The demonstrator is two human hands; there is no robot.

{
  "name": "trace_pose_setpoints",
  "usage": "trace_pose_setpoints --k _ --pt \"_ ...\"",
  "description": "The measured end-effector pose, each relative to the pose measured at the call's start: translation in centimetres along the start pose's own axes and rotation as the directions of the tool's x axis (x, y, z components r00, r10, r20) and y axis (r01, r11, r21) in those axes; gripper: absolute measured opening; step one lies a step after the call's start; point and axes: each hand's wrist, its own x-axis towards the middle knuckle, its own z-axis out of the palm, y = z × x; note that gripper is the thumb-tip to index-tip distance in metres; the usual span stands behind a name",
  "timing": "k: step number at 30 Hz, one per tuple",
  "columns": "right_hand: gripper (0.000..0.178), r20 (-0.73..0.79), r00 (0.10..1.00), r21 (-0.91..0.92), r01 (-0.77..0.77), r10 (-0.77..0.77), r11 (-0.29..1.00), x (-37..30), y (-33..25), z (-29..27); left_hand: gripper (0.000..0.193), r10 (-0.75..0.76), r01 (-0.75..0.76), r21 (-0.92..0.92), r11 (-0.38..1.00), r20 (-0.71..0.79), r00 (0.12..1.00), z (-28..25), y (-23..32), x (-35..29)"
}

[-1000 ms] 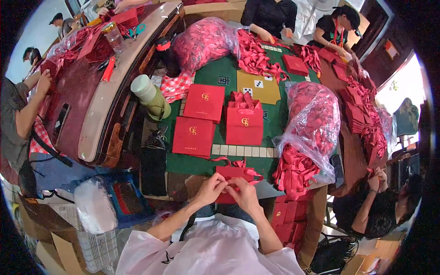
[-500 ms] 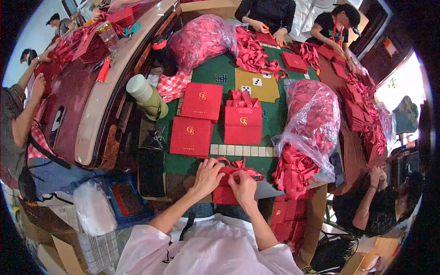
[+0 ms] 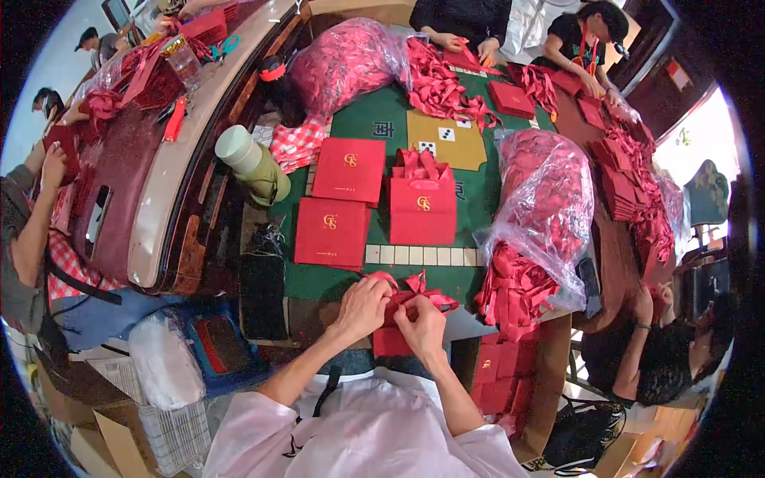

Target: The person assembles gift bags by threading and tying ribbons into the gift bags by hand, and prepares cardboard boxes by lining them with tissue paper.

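Green tabletop [image 3: 311,283]: red bag [image 3: 389,342] located at the near edge, partly covered by both hands. Left hand [image 3: 364,306] bent over its upper left; grip hidden, cannot tell. Right hand [image 3: 421,325] pinches its ribbon [image 3: 438,300]. Beyond: upright handled bag [image 3: 423,215], flat red bags [image 3: 331,233] beside it. Right: ribbon-filled plastic sack [image 3: 546,187]. Left: green bottle [image 3: 259,171].

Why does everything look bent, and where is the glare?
Head view: the fisheye lens bows the scene within a dark surround; head view: the bright opening at right is washed out; head view: white glints streak the nearer plastic bag.
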Motion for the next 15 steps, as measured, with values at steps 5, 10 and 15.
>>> trace_pose_setpoints --k 5,10,15 --pt "0.016 -0.017 0.999 0.009 0.027 -0.027 1.000 -0.3 -0.3 -0.3 0.010 -0.100 0.104 -0.081 0.991 0.048 0.994 0.0 -0.1 -0.1" --pt "0.015 0.039 0.999 0.052 -0.016 0.014 0.999 -0.3 -0.8 -1.0 0.012 -0.303 0.341 -0.219 0.914 0.188 0.934 -0.2 -0.8 0.4" --pt "0.015 0.032 0.999 0.053 0.030 -0.032 0.998 -0.4 -0.3 -0.9 0.012 -0.306 0.352 -0.264 0.898 0.202 0.931 -0.3 -0.8 0.3"
